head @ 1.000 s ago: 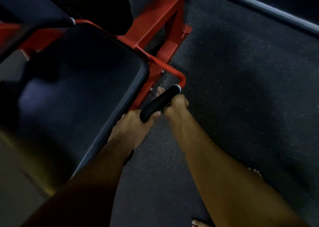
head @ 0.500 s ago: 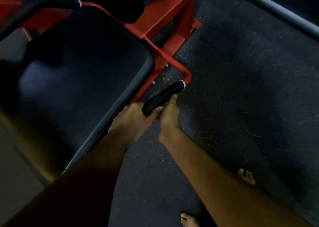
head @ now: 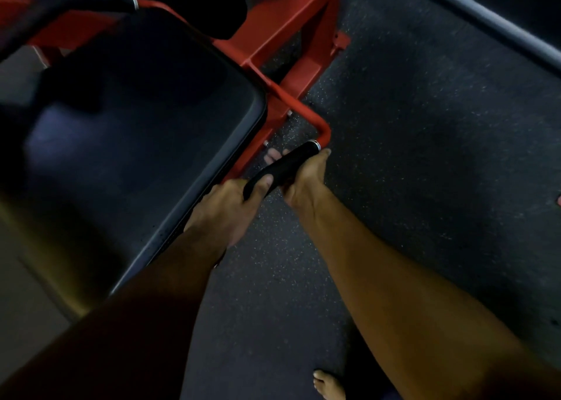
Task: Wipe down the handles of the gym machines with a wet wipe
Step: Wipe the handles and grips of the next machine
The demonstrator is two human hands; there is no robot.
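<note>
Black foam-sleeved tubular handle (head: pixel 282 168): rigid, fixed, likely grippy; left hand (head: pixel 226 209) and right hand (head: pixel 306 176) wrap it; wipe unseen.

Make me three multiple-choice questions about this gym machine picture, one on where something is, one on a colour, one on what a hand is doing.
1. Where is the black handle grip relative to the seat pad?
A. right of it
B. on top of it
C. left of it

2. What colour is the machine frame?
A. blue
B. red
C. yellow

3. What is the left hand doing?
A. hanging free
B. lying flat on the seat
C. gripping the handle's near end

Answers: 1 A, the grip juts out beside the pad's right edge. 2 B, the tubing is plainly red. 3 C, its thumb curls over the grip, while the right hand wraps the middle.
</note>
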